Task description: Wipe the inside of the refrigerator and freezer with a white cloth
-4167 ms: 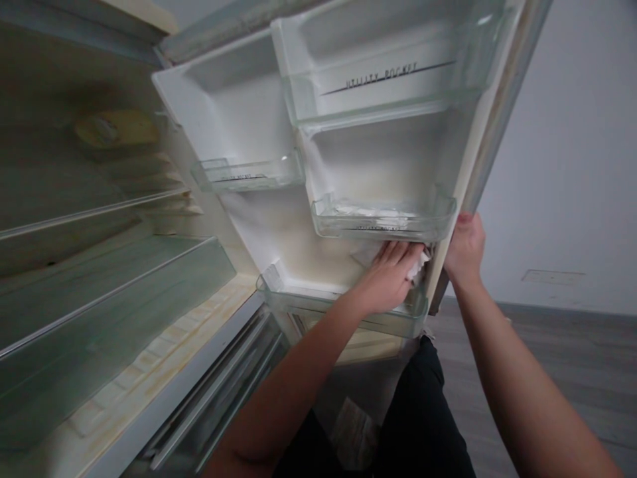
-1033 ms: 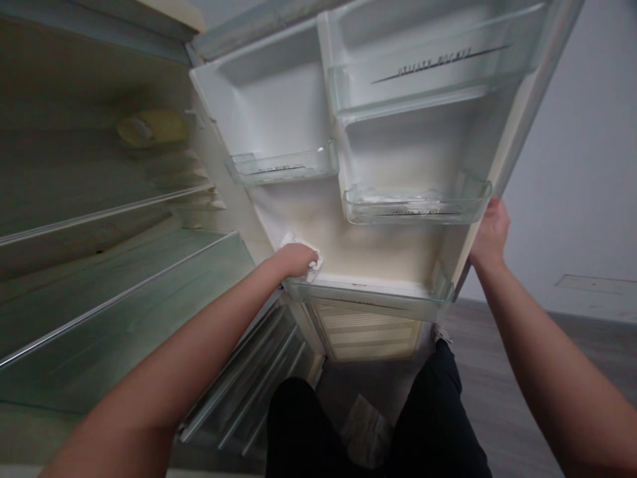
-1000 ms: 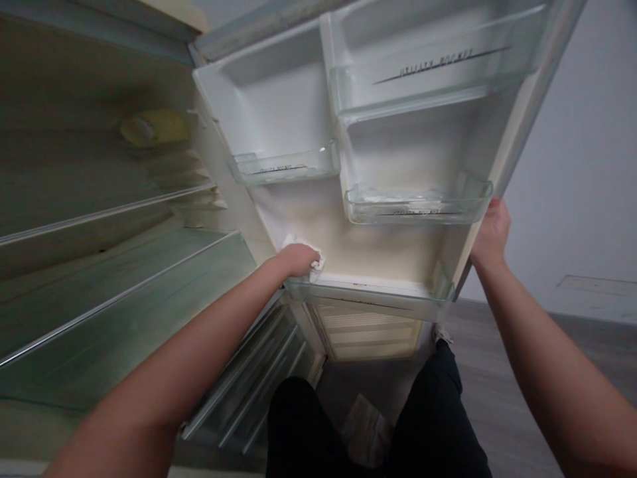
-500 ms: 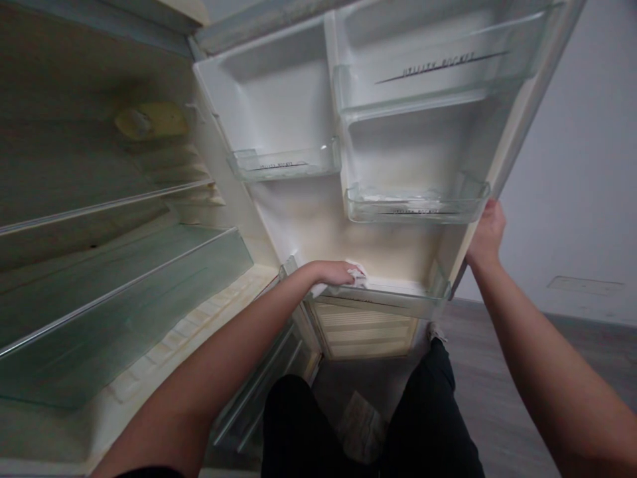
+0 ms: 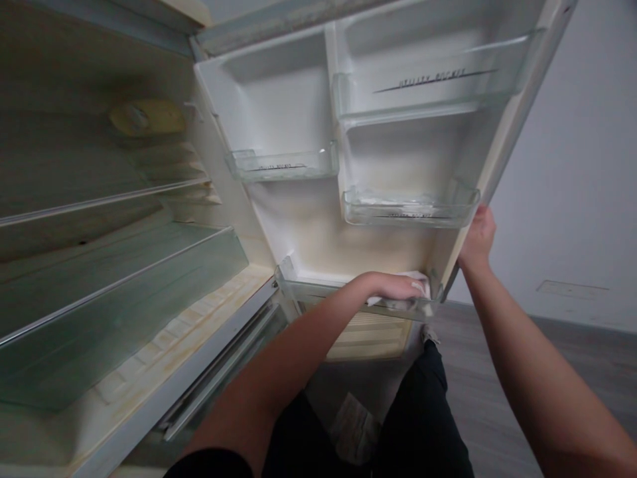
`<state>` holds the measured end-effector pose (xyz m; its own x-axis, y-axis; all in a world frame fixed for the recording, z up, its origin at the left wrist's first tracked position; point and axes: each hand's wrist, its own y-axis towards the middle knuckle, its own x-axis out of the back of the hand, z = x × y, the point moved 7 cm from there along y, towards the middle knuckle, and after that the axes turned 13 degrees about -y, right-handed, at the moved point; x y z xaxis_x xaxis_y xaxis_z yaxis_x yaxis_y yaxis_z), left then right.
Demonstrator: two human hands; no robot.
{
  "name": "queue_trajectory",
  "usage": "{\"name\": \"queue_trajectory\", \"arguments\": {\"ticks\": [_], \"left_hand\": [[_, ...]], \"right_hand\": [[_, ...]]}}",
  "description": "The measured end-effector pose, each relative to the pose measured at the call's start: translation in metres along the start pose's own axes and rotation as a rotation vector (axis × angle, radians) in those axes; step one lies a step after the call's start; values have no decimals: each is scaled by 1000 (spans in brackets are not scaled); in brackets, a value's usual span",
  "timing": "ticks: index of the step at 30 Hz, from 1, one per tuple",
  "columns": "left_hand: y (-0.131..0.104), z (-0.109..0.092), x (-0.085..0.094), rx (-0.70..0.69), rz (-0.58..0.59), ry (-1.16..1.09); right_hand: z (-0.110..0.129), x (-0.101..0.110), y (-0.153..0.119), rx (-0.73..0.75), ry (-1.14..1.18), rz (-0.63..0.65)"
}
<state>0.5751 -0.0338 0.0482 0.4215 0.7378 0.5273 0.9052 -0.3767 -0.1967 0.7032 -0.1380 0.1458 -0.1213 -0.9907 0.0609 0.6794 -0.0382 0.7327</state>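
Observation:
My left hand [image 5: 395,285] is closed on a white cloth [image 5: 422,284], down in the right end of the bottom door shelf [image 5: 318,289], a clear plastic bin. The cloth lies against the inside of that shelf, partly covered by my fingers. Out at the edge of the open fridge door [image 5: 308,229], my right hand [image 5: 479,232] grips the door, its fingers wrapped around behind and partly hidden. Above my left hand sits another clear door shelf [image 5: 413,211] with "utility pocket" lettering.
To the left stands the fridge interior with glass shelves [image 5: 124,292] and a yellowish lamp cover [image 5: 146,118]. A lower door [image 5: 368,335] with ribbed lining is open below. A patterned sheet [image 5: 354,428] lies on the floor between my legs. A pale wall [image 5: 572,166] rises at right.
My left hand has slid the cloth rightward along the bottom door shelf to its right end. The door edge and my right hand have shifted slightly left in view.

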Motion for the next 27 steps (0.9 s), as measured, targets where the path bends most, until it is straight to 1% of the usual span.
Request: {"name": "queue_trajectory", "arguments": {"ticks": [2,4,6,8,10,12,14,15,16,17,18,19,20,21,22,23,24,25,27], "left_hand": [[-14,0,5,18,1,10],[-37,4,16,59,-12,40],[-69,12,31,114,-42,82],[-107,27,48,196,-96,142],[-148,45,67,300,-214,218],[-190,60,85,408,-398,313],[-229,68,94,492,-602,402],[-244,70,94,516,-682,440],[-257,71,91,525,-765,468],[-270,70,86,507,-873,478],[-282,68,80,461,-1015,471],[-296,65,72,359,-1227,422],[-312,64,60,231,-1449,351],[-326,65,45,101,-1638,278],[-334,70,29,-5,-1758,223],[-336,76,14,-54,-1795,195],[-331,80,1,-74,-1754,200],[-321,82,-9,-87,-1651,237],[-301,81,-25,-43,-1447,369]], "right_hand": [[1,1,-1,8,8,-1],[0,1,-2,9,23,4],[-2,1,-2,9,36,11],[-3,1,-2,10,42,14],[-3,1,-1,11,32,14],[-1,1,-1,14,16,7],[1,1,-1,25,11,1],[3,1,-1,32,11,-1],[4,1,-1,37,10,-7],[4,1,-1,38,6,-10],[4,0,-1,38,3,-10],[4,0,-1,39,3,-7],[4,0,0,40,6,-7],[3,0,0,43,10,-6],[3,0,1,46,16,-7],[2,0,1,48,19,-6],[1,0,2,50,18,-9],[1,0,2,52,14,-13],[1,0,2,61,11,-19]]}}
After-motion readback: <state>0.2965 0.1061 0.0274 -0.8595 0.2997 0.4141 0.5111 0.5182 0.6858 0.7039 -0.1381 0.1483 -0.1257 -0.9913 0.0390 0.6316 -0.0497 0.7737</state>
